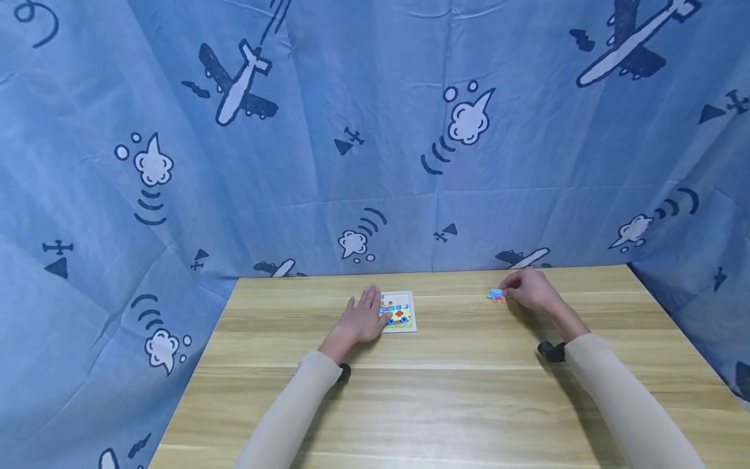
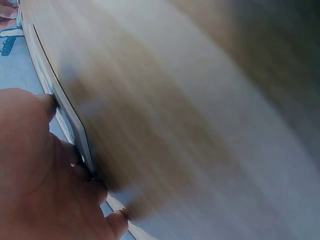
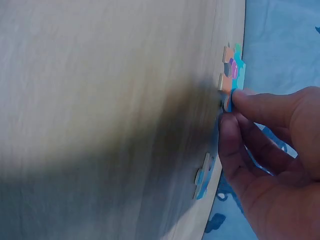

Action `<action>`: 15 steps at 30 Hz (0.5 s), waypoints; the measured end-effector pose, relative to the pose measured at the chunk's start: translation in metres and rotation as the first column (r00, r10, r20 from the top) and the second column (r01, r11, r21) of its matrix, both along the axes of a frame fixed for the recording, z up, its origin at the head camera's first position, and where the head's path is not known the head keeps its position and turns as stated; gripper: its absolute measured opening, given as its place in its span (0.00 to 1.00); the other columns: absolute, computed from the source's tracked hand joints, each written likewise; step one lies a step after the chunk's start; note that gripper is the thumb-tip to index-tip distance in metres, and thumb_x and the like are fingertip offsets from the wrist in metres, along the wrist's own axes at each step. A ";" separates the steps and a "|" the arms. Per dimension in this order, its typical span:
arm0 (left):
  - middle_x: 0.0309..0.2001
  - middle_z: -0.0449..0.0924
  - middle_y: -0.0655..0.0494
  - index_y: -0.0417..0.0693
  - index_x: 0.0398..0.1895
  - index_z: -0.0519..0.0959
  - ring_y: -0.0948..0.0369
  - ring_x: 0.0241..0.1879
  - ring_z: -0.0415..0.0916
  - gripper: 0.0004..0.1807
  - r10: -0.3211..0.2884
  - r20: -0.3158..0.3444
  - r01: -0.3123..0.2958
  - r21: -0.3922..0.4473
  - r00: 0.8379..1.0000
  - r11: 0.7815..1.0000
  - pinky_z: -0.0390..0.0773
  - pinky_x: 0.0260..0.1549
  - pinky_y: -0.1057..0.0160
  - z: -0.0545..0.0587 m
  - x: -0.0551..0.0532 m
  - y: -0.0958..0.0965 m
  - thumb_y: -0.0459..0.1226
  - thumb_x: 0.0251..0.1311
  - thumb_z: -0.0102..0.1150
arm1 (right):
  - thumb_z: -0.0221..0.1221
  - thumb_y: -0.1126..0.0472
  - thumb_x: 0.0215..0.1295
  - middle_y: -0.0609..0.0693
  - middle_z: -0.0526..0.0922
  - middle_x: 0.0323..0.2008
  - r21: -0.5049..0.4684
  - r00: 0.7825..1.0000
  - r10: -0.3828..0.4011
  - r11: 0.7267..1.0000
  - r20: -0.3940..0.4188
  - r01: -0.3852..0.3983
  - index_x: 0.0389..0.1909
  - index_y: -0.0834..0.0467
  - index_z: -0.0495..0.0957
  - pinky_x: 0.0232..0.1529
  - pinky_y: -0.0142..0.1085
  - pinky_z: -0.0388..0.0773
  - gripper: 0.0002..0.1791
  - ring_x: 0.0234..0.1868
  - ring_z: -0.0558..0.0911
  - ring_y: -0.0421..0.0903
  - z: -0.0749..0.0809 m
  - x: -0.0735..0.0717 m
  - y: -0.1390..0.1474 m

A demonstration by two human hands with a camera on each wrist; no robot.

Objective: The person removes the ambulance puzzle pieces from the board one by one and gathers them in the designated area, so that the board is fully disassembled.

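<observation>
My left hand (image 1: 360, 320) lies with outstretched fingers over the left part of a small white-framed jigsaw puzzle (image 1: 398, 312), which shows a yellow ambulance with a red cross. In the left wrist view, the fingers of that hand (image 2: 45, 165) are along the puzzle's edge. Toward the right, my right hand (image 1: 530, 290) pinches a blue-and-orange jigsaw piece (image 3: 228, 102) between thumb and fingers, low over the table. Directly beside it are colourful jigsaw pieces (image 3: 231, 75) in orange, turquoise and pink. My fingers partly hide the pinched piece.
Another blue jigsaw piece (image 3: 204, 177) lies on the table near the right hand. The wood-grain table (image 1: 439, 404) ends at a blue curtain (image 1: 387, 130) printed with planes and clouds. Dark wrist devices (image 1: 552, 352) sit under both forearms.
</observation>
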State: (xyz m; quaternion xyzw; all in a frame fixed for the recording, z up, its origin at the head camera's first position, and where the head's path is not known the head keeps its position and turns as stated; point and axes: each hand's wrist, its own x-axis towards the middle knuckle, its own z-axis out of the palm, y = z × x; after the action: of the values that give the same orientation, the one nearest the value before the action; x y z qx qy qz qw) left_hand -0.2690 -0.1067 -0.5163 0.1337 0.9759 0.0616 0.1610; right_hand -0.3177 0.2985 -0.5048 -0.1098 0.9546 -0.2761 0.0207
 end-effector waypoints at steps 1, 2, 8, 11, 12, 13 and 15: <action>0.88 0.35 0.47 0.41 0.86 0.41 0.51 0.88 0.35 0.41 0.001 -0.002 -0.001 0.007 1.000 1.000 0.43 0.86 0.45 -0.001 -0.001 0.000 0.56 0.83 0.30 | 0.65 0.67 0.67 0.61 0.90 0.37 0.001 1.000 -0.002 1.000 -0.006 0.002 0.39 0.66 0.89 0.36 0.35 0.77 0.07 0.36 0.83 0.48 0.000 0.000 -0.001; 0.88 0.35 0.47 0.41 0.86 0.41 0.51 0.88 0.35 0.41 0.002 -0.003 -0.002 0.015 1.000 1.000 0.43 0.86 0.44 -0.002 -0.001 0.000 0.56 0.83 0.31 | 0.64 0.68 0.66 0.61 0.90 0.36 0.000 1.000 0.000 1.000 -0.008 0.000 0.39 0.67 0.89 0.35 0.35 0.77 0.07 0.35 0.83 0.48 0.000 0.000 -0.002; 0.88 0.33 0.48 0.41 0.86 0.40 0.52 0.88 0.33 0.42 0.004 0.007 -0.004 0.017 1.000 1.000 0.40 0.86 0.44 -0.007 -0.005 -0.001 0.57 0.83 0.30 | 0.63 0.71 0.64 0.58 0.90 0.32 0.025 1.000 0.021 0.999 -0.017 -0.021 0.35 0.67 0.89 0.33 0.34 0.75 0.06 0.31 0.80 0.45 -0.001 0.001 -0.007; 0.88 0.30 0.48 0.42 0.86 0.36 0.52 0.88 0.30 0.43 0.007 0.021 -0.007 0.013 1.000 1.000 0.37 0.86 0.44 -0.014 -0.010 -0.002 0.59 0.83 0.29 | 0.63 0.71 0.63 0.57 0.90 0.31 0.039 1.000 0.020 0.999 -0.016 -0.019 0.34 0.66 0.89 0.33 0.34 0.75 0.06 0.31 0.79 0.45 0.001 0.001 -0.010; 0.87 0.29 0.49 0.43 0.86 0.35 0.53 0.87 0.29 0.43 0.008 0.027 -0.008 0.011 1.000 1.000 0.36 0.86 0.44 -0.014 -0.011 -0.002 0.59 0.83 0.28 | 0.63 0.70 0.63 0.57 0.90 0.31 0.044 1.000 0.018 0.999 -0.013 -0.017 0.35 0.66 0.89 0.33 0.34 0.74 0.06 0.31 0.79 0.45 0.001 0.001 -0.010; 0.88 0.29 0.49 0.43 0.86 0.36 0.53 0.88 0.30 0.43 0.010 0.025 -0.010 0.007 1.000 1.000 0.36 0.86 0.45 -0.013 -0.009 -0.002 0.59 0.83 0.28 | 0.63 0.70 0.63 0.57 0.90 0.32 0.046 1.000 0.016 0.999 -0.009 -0.015 0.35 0.66 0.89 0.32 0.34 0.74 0.06 0.31 0.79 0.45 0.002 0.001 -0.010; 0.88 0.30 0.49 0.43 0.87 0.36 0.53 0.88 0.30 0.43 0.010 0.025 -0.010 0.002 1.000 1.000 0.37 0.86 0.45 -0.009 -0.007 -0.001 0.59 0.83 0.29 | 0.63 0.70 0.63 0.57 0.90 0.32 0.046 1.000 0.015 0.999 -0.011 -0.014 0.35 0.66 0.89 0.33 0.34 0.74 0.06 0.31 0.79 0.45 0.002 0.002 -0.010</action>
State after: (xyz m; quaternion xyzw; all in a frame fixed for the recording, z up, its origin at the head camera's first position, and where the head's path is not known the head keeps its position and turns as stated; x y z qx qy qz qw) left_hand -0.2757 -0.1081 -0.5252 0.1283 0.9744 0.0652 0.1727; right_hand -0.3157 0.2886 -0.5030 -0.1178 0.9600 -0.2533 0.0198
